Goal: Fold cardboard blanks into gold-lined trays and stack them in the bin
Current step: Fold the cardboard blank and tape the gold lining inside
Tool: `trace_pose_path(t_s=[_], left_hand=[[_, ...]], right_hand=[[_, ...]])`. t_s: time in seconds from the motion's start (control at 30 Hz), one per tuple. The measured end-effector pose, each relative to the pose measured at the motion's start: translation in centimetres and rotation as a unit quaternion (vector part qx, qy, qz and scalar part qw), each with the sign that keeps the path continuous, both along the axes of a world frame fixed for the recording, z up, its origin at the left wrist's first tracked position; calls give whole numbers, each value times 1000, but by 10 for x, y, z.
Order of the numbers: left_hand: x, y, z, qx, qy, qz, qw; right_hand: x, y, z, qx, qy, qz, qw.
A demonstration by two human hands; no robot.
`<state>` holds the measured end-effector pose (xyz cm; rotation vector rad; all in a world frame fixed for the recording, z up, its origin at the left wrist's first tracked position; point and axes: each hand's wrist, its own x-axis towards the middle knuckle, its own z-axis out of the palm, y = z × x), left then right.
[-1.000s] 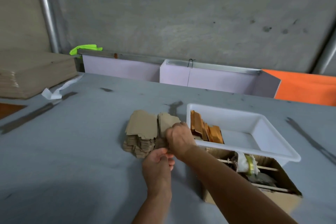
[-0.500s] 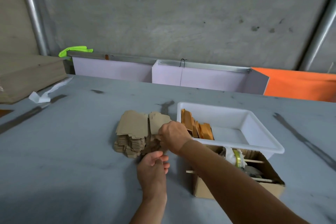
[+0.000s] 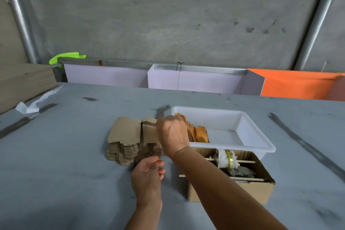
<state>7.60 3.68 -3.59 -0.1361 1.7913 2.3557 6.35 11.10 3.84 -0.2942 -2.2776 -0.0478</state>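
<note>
Your right hand (image 3: pixel 172 134) is gripping a flat brown cardboard blank (image 3: pixel 149 132) over the blank stack (image 3: pixel 123 147); your left hand (image 3: pixel 147 175), at 6 o'clock, is hanging loosely curled, grasping nothing.

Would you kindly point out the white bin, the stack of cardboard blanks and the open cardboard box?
white bin (image 3: pixel 258 132): head view, right inner wall.
stack of cardboard blanks (image 3: pixel 125 129): head view, top sheet.
cardboard box (image 3: pixel 233 193): head view, front wall.

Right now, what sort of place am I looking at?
Probably a small packing workshop: a grey worktable against a bare concrete wall, a pile of cardboard blanks, and a white bin holding folded gold-lined trays.
</note>
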Motion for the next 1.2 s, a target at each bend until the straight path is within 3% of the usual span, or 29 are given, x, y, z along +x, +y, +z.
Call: trace_pose_path(t_s=[0.1,0.2,0.33,0.43,0.53,0.73,0.93,1.03,1.2], left_hand=[[2,0,3,1,11,-2,1000],[7,0,8,2,42,-8,999],[16,0,18,2,130,19,991],[25,-1,29,15,146,3,989],[32,-6,38,49,105,-39,993],[50,-16,35,16,113,-156,981],[64,-16,27,0,82,-131,988],[70,-15,25,8,68,-150,986],[75,-20,24,-4,119,-206,971]], right_hand=[[12,7,11,-46,45,22,998],[31,17,18,-177,45,29,983],[74,34,10,-431,87,52,897],[108,39,1,-542,52,67,836],[138,42,-6,-582,30,71,809],[184,44,-19,-625,26,105,773],[216,43,-27,-734,4,156,660],[222,43,-36,-743,23,140,654],[227,50,-38,-707,77,143,688]])
